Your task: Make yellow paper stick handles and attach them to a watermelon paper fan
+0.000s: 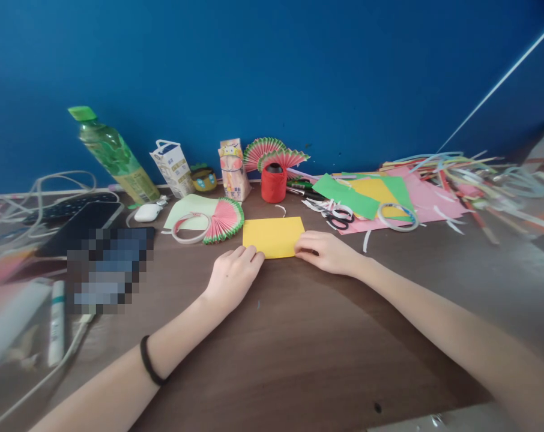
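Note:
A yellow rectangular sheet of paper (272,235) lies flat on the brown table (299,336). My left hand (233,277) rests at its near left corner, fingers curled and pressed down on the paper's edge. My right hand (326,251) presses on the near right corner, fingers together and bent. Both hands hold the sheet against the table. A black band circles my left wrist.
Behind the sheet: a folded pink-and-green paper fan (224,219), tape roll (190,228), red ribbon spool (273,182), scissors (337,217), another tape ring (398,216), coloured papers and strips (434,186). Left: green bottle (112,153), milk carton (173,168), white mouse (147,212), cables, pen (56,324).

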A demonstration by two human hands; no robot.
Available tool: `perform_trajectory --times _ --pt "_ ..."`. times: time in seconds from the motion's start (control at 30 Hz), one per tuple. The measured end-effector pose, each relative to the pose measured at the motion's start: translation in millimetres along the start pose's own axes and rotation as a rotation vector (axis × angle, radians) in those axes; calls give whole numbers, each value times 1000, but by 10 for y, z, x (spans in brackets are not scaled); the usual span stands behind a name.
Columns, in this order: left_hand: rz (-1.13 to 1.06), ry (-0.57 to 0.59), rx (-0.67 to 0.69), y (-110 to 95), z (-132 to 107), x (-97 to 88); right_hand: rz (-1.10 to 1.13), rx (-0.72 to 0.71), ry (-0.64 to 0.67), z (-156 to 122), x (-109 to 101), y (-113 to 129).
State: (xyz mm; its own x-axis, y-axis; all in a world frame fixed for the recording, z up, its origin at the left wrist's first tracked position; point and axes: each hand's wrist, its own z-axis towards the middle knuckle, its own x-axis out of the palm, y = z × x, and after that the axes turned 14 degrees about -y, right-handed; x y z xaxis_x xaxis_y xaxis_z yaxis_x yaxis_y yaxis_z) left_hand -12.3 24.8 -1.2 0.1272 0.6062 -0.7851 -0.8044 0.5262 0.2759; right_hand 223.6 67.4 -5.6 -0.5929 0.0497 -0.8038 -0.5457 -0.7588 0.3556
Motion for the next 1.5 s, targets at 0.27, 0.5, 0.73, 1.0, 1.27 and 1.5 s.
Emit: perform_trajectory --times 0.27,0.5,0.73,1.0,1.27,1.5 --pt "-104 70 -142 42 69 70 39 171 -3 43 3 39" --pt "-22 28 26 46 54 47 37 221 4 41 22 47" --pt "5 105 92 -59 72 -46 -107 -88 -21 5 80 -4" --pt "-50 154 -1 -248 40 -91 -404 -205 32 -23 127 291" --pt "-97 217 -62 -291 58 -116 -487 -27 -19 -62 267 603" --pt "-142 275 -159 -243 66 -109 -528 143 7 -50 218 651"
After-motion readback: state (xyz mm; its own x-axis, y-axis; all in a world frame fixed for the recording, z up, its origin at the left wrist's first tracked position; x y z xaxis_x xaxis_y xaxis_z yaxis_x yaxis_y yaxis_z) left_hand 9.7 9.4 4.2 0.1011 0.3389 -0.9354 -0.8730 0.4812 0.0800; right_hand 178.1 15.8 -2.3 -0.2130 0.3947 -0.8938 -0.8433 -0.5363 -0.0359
